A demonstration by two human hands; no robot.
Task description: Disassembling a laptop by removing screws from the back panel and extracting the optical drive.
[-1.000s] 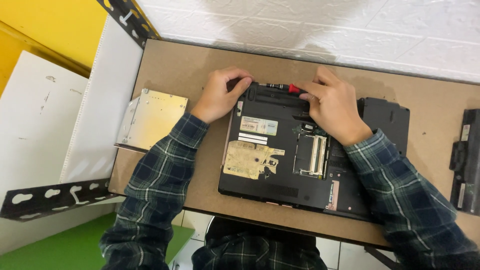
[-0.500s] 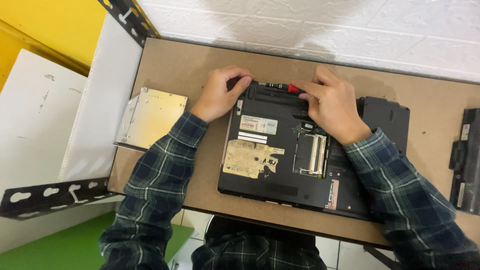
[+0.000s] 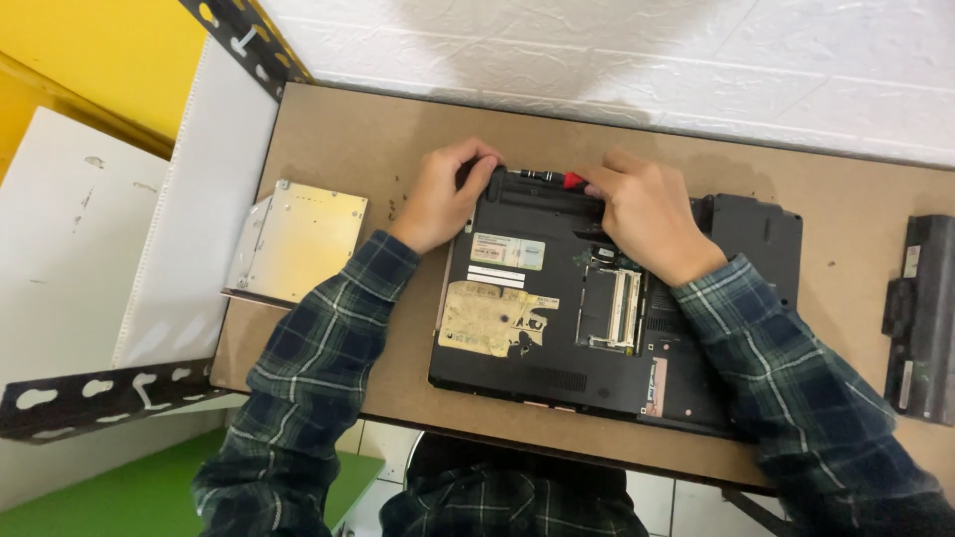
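Note:
A black laptop [image 3: 557, 338] lies upside down on the brown table [image 3: 368, 139], its memory bay uncovered and a worn yellowed sticker on its base. My left hand [image 3: 443, 194] grips the laptop's far left corner. My right hand [image 3: 642, 214] holds a screwdriver with a red and black handle [image 3: 557, 179], laid along the laptop's far edge. The tool's tip is hidden by my left hand.
A silver optical drive [image 3: 298, 244] lies left of the laptop. A black cover panel [image 3: 756, 234] sits under the laptop's right end. A black battery pack [image 3: 920, 318] rests at the table's right edge. White wall behind; black slotted shelf rails at the left.
Both hands stay at the laptop's far edge. The view has shifted very slightly; nothing else has visibly moved.

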